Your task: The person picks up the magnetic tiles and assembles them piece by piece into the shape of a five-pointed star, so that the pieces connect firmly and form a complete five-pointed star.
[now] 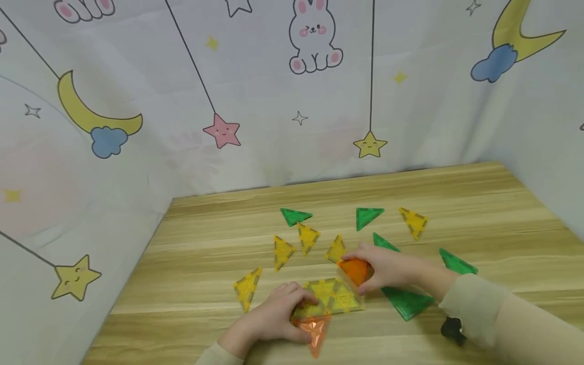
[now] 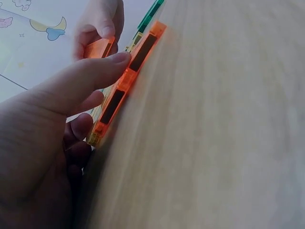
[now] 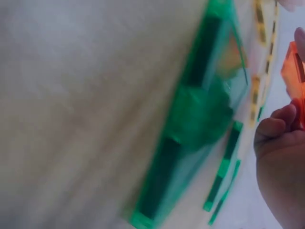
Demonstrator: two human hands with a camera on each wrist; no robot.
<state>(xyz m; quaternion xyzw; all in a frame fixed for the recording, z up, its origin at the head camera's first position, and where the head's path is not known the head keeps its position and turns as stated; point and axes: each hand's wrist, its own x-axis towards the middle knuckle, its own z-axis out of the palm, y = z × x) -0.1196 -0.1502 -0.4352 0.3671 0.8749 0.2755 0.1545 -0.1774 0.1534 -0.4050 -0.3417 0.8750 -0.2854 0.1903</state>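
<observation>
My right hand [image 1: 388, 266] pinches an orange triangular magnetic tile [image 1: 354, 271] between thumb and fingers, held tilted just right of the joined tiles. A row of joined yellow triangular tiles [image 1: 335, 295] lies flat on the table, with a lighter orange triangular tile [image 1: 316, 332] against its near edge. My left hand [image 1: 280, 314] grips this joined group at its left end. Its thumb presses the orange tile, also seen in the left wrist view [image 2: 125, 78], while its curled fingers lie over the yellow tiles. A large green triangular tile [image 1: 408, 302] lies beside my right hand.
Loose yellow tiles [image 1: 248, 288] and green tiles [image 1: 368, 217] lie scattered across the wood-grain table [image 1: 205, 223]. A small black object [image 1: 452, 330] sits by the right sleeve. Patterned white cloth [image 1: 264, 91] hangs behind and at the sides.
</observation>
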